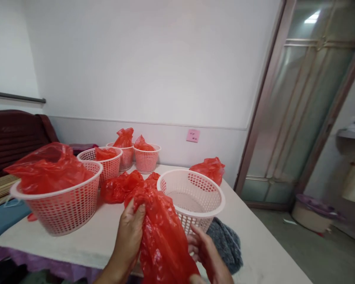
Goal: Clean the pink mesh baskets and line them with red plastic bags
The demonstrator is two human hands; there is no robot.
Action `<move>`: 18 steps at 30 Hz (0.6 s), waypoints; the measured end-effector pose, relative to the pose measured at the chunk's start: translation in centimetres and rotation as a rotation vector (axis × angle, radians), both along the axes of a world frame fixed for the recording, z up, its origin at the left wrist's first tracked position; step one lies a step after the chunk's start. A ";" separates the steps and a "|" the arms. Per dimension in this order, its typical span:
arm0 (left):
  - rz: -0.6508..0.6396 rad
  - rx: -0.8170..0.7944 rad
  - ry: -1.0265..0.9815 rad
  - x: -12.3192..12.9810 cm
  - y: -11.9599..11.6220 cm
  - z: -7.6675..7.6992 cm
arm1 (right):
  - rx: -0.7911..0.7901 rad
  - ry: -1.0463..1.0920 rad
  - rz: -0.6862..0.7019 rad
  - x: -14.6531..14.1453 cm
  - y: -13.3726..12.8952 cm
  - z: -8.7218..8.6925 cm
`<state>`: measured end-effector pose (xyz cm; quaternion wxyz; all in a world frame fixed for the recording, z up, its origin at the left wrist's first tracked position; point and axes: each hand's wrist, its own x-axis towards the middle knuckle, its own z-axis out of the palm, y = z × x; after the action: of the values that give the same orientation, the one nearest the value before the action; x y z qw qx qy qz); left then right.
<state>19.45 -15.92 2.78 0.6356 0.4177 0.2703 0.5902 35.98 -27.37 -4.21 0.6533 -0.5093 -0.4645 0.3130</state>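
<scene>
My left hand (130, 232) is closed around the gathered upper part of a red plastic bag (162, 240), which hangs down in front of me past the lower edge of the view. At the bag's right side is my right hand (207, 252), its fingers apart and slightly curved; whether they touch the bag I cannot tell. Just beyond both hands stands a white perforated plastic basket (192, 197) with nothing in it. Another crumpled red bag (121, 187) lies on the table behind the held one.
A large basket (62, 209) with a red bag stands at the left. Several smaller baskets (147, 159) holding red bags line the back. A dark grey cloth (224, 244) lies beside the white basket, and a red bag (209, 169) behind it. The table (262, 252) ends at the right.
</scene>
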 end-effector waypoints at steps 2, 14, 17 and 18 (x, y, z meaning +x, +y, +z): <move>-0.100 0.006 0.013 1.5 -0.9 0.9 | 0.027 -0.151 0.044 -1.2 0.2 2.5; -0.552 0.027 0.284 0.6 -0.8 -1.6 | 0.150 0.266 -0.041 3.5 6.1 12.2; -0.658 0.037 0.263 0.7 -1.3 -1.9 | 0.131 0.179 -0.162 6.0 8.9 12.7; -0.672 0.032 0.243 0.8 -1.3 -1.9 | 0.137 0.133 -0.212 6.9 9.8 12.6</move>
<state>20.26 -17.27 0.89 0.7510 0.5602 0.1821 0.2983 42.88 -17.58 8.43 0.7451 -0.4880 -0.3842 0.2430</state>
